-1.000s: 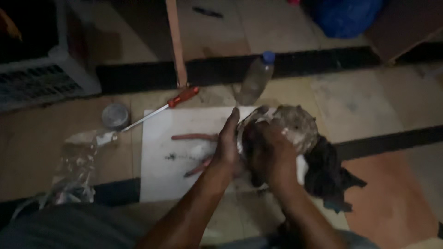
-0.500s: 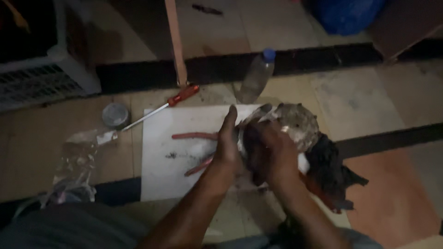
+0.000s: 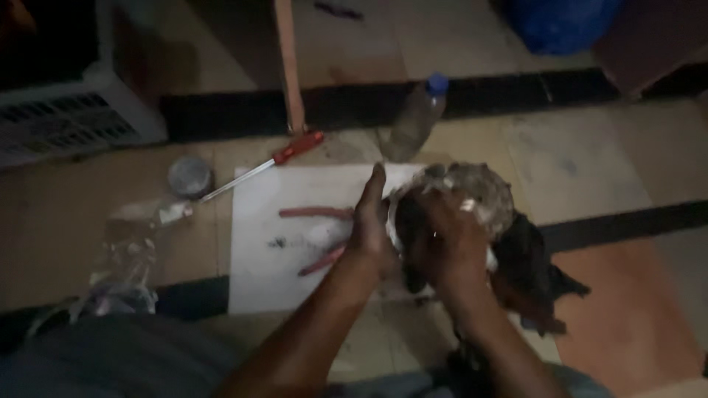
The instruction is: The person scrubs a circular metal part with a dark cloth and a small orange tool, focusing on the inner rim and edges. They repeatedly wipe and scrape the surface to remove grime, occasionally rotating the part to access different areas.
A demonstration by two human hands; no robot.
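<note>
My left hand [image 3: 372, 228] and my right hand [image 3: 448, 247] both clasp a round, greyish, dirty object [image 3: 472, 193], held just above a white sheet [image 3: 269, 265] on the floor. The left hand presses its side with fingers straight. The right hand covers its near face. A dark cloth [image 3: 535, 273] hangs under and to the right of the object. Red-handled pliers [image 3: 317, 236] lie on the sheet just left of my left hand.
A red-handled screwdriver [image 3: 273, 162] lies at the sheet's far left corner, near a small round tin [image 3: 190, 177]. A clear plastic bag [image 3: 122, 265] sits at the left. A plastic bottle [image 3: 413, 121] with a blue cap lies beyond. A wooden post [image 3: 289, 66] and a white grille [image 3: 66, 125] stand behind.
Both hands keep hold of the round object and have shifted very little. The dark cloth beneath it has swung out a bit to the right.
</note>
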